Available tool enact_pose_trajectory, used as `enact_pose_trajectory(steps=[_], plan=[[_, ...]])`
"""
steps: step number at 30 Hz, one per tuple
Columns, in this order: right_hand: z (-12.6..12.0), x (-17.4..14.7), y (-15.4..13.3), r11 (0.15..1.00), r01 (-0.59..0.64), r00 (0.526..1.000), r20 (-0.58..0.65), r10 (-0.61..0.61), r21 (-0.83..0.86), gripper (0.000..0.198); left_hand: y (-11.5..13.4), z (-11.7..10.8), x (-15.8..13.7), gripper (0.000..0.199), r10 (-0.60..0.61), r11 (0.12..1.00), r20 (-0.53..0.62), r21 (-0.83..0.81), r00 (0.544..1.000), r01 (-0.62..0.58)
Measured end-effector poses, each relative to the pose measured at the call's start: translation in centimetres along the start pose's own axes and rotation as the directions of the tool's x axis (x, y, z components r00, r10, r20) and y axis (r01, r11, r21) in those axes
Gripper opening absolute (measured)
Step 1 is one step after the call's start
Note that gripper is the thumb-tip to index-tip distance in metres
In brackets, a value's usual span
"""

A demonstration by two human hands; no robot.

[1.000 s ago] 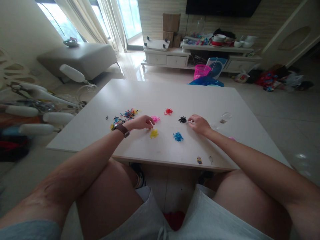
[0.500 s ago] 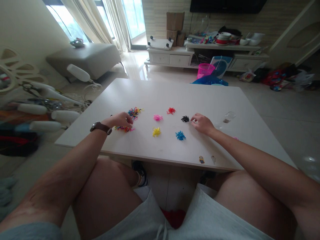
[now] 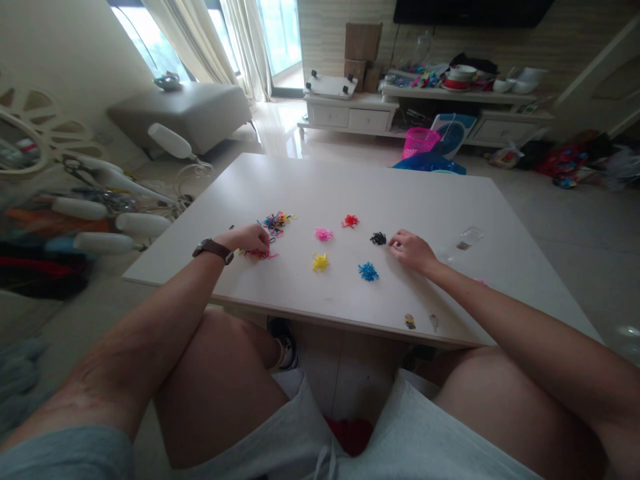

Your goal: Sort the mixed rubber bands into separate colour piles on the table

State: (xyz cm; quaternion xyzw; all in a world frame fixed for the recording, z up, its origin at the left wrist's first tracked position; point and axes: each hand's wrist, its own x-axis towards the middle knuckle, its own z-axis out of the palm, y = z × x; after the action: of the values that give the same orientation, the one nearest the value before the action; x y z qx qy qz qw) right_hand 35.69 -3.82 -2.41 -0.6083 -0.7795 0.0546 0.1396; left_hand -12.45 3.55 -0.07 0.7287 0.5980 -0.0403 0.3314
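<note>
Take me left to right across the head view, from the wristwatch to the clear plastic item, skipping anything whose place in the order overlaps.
Wristwatch → left hand → pink pile → red pile → black pile → right hand → clear plastic item.

Table (image 3: 425, 200) looks smooth, faint sheen. Blue pile (image 3: 369, 271) and yellow pile (image 3: 321, 263) are rubbery or plastic bits, can't tell which. Clear container (image 3: 470, 238): glossy, plastic-looking. Watch strap (image 3: 215, 248): matt, leather-look. Shorts (image 3: 400, 433): matt cloth. Floor (image 3: 540, 227): glossy tile. Basket (image 3: 420, 142): plastic mesh. Boxes (image 3: 363, 41): matt cardboard. Bench (image 3: 185, 110): smooth, leather-look.
</note>
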Motion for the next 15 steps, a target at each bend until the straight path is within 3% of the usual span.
enact_pose_trajectory(steps=[10,15], plan=[[-0.1,0.1,0.0,1.0,-0.007,1.0,-0.003,0.007,0.004,0.015,1.4,-0.8,-0.8,0.018,-0.015,1.0,-0.116,-0.021,0.993,0.013],[-0.1,0.0,-0.2,1.0,-0.004,1.0,0.007,0.004,0.006,0.015,2.5,0.0,-0.8,0.014,0.047,0.998,-0.056,-0.03,0.997,-0.048]])
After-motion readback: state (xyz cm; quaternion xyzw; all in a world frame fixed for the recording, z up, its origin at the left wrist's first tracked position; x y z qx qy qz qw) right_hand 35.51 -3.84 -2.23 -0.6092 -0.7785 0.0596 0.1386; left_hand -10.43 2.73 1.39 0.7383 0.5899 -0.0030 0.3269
